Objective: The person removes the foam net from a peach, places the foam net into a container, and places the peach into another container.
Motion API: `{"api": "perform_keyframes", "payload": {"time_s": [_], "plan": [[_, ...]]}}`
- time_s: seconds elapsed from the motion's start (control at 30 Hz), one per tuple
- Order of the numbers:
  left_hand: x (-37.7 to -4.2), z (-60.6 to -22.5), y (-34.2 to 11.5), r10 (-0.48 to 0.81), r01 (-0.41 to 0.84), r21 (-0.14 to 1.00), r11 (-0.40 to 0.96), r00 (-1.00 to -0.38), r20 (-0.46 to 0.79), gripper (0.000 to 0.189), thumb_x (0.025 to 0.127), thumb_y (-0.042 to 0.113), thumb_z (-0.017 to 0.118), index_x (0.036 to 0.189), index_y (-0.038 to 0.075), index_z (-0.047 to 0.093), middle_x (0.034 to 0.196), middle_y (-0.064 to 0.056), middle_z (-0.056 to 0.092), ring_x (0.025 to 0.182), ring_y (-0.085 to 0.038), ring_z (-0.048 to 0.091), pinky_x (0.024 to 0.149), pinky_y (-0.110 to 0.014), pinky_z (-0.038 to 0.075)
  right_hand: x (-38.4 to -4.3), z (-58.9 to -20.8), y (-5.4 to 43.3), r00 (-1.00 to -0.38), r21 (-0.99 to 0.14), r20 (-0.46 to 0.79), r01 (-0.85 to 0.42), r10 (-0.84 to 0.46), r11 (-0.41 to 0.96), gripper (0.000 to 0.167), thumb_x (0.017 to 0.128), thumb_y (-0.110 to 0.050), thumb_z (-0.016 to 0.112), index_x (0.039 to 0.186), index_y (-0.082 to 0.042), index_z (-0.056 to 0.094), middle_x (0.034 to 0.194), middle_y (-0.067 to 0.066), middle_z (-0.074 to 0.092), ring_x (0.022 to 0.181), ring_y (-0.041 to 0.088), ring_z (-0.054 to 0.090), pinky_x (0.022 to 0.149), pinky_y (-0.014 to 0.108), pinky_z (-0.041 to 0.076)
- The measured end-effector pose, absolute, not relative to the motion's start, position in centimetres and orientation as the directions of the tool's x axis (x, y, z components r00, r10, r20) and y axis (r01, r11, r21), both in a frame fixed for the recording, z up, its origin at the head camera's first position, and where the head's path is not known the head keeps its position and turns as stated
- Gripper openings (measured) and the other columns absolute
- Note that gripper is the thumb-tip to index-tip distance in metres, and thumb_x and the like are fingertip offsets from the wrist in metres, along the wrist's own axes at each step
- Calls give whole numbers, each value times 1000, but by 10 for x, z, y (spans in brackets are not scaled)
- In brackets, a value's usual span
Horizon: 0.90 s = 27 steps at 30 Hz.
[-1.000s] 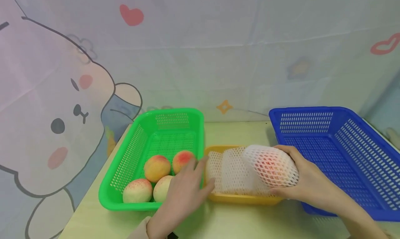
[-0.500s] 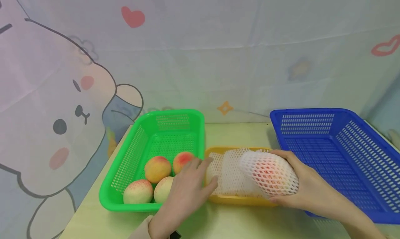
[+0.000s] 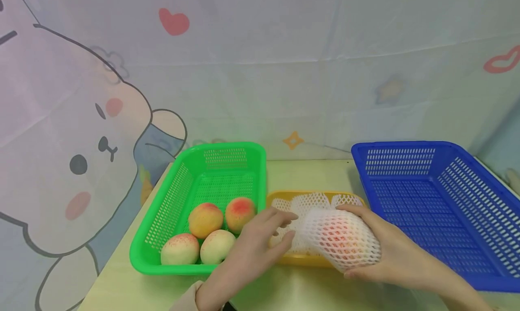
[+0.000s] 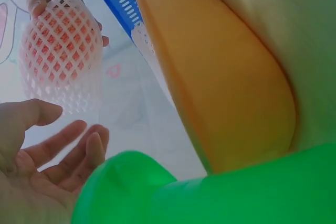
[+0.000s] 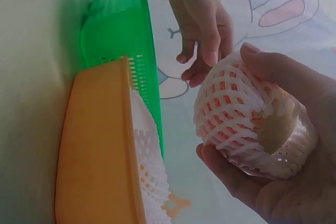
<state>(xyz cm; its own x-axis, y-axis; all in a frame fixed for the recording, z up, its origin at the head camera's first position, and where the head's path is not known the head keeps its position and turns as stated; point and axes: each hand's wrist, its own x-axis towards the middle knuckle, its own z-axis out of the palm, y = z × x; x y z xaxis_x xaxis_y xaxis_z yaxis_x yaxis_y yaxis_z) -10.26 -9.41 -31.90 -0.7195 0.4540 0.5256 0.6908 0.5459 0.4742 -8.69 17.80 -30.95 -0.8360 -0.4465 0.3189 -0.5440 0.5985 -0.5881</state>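
Note:
My right hand [image 3: 392, 252] grips a peach in a white foam net sleeve [image 3: 345, 239], thumb on one side and fingers on the other. Pale peach skin shows through the sleeve's open end [image 5: 281, 124] in the right wrist view. My left hand [image 3: 260, 243] hovers just left of the netted peach, its fingers loosely bent and holding nothing. A small gap separates its fingertips from the net in the left wrist view [image 4: 63, 53]. Beneath both hands is a yellow basket [image 3: 302, 260] with several white foam nets [image 3: 313, 201], partly hidden by the hands.
To the left stands a green basket [image 3: 174, 269] with several peaches [image 3: 206, 220] at its near end. A blue basket [image 3: 406, 184] stands on the right. Behind the pale table [image 3: 308, 173] hangs a printed cloth [image 3: 260, 90].
My right hand has brought the netted peach left and down, over the nearer part of the yellow basket. My left hand has shifted a little right, closer to it.

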Motion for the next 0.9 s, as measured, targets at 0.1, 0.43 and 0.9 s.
{"api": "perform_keyframes", "payload": {"time_s": [0.1, 0.43, 0.9], "plan": [[-102, -320, -93, 498, 715, 511, 476, -699, 514, 19, 91, 10, 62, 109, 10, 66, 102, -1, 65, 91, -13, 61, 74, -16, 52, -86, -311, 176, -827, -597, 312, -553, -467, 581, 95, 62, -46, 87, 142, -30, 37, 120, -5, 57, 98, 5, 56, 73, 24, 50], [-104, -324, -91, 528, 811, 504, 296, -579, 621, 18, 86, -4, 63, 101, 5, 65, 99, -5, 67, 90, -17, 62, 79, -17, 53, -83, -313, 173, -816, -628, 269, -552, -512, 549, 96, 63, -46, 86, 144, -29, 35, 125, -1, 55, 100, 8, 57, 71, 24, 51], [-103, -325, -90, 659, 761, 626, 172, -561, 501, 41, 85, 6, 71, 123, 10, 57, 119, -6, 62, 112, -14, 59, 93, -21, 51, -81, -315, 172, -796, -648, 269, -566, -542, 510, 95, 67, -44, 84, 145, -29, 34, 128, -2, 54, 105, 6, 56, 76, 25, 53]]}}
